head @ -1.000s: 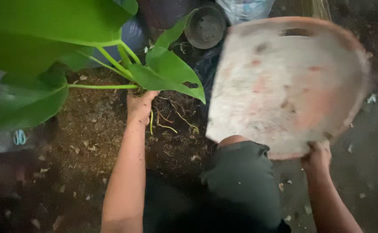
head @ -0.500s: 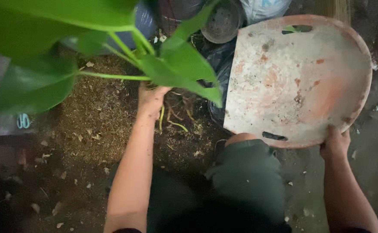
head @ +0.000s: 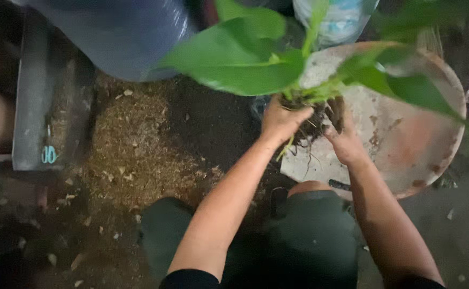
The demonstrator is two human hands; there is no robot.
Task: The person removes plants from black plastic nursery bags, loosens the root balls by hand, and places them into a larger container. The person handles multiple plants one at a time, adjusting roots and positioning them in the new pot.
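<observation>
Both hands close around the dark, soil-caked root ball [head: 314, 120] of one green broad-leaved plant [head: 245, 64]: the left hand [head: 281, 120] cups it from the left with fingers curled in, the right hand [head: 344, 140] presses against its other side. The plant hangs above one round, stained pinkish-white tray [head: 406, 144] on the ground. Left of the arms lies one heap of brown, chaffy potting mix [head: 132, 144]. Farther left, a single small pair of turquoise-handled scissors [head: 48, 154] rests on a grey metal tray [head: 31, 96].
</observation>
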